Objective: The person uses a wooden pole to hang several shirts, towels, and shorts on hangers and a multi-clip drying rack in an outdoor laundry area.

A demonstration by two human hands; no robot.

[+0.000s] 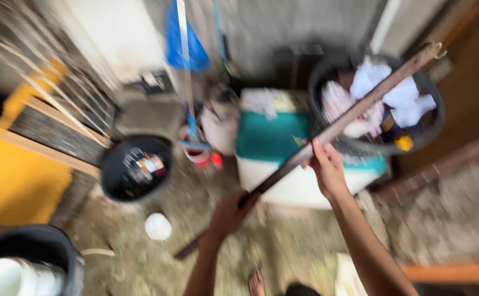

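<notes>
Both bare arms reach forward from the lower edge of the view. The left hand (229,212) is lower and closer to the body, with fingers closed in a grip. The right hand (324,167) is raised higher and further forward (the forearm is stretched upward), fingers also curled closed.

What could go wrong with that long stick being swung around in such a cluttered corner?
Both hands grip the long brown stick, the left hand low and the right hand higher.

1. Its upper end reaches over the dark basket of cloths, so it might snag or tip it.
2. Its lower end sits near the white lid and the black bucket, which it might knock.
3. A bare foot stands just below, so a dropped stick could hit it.
</notes>
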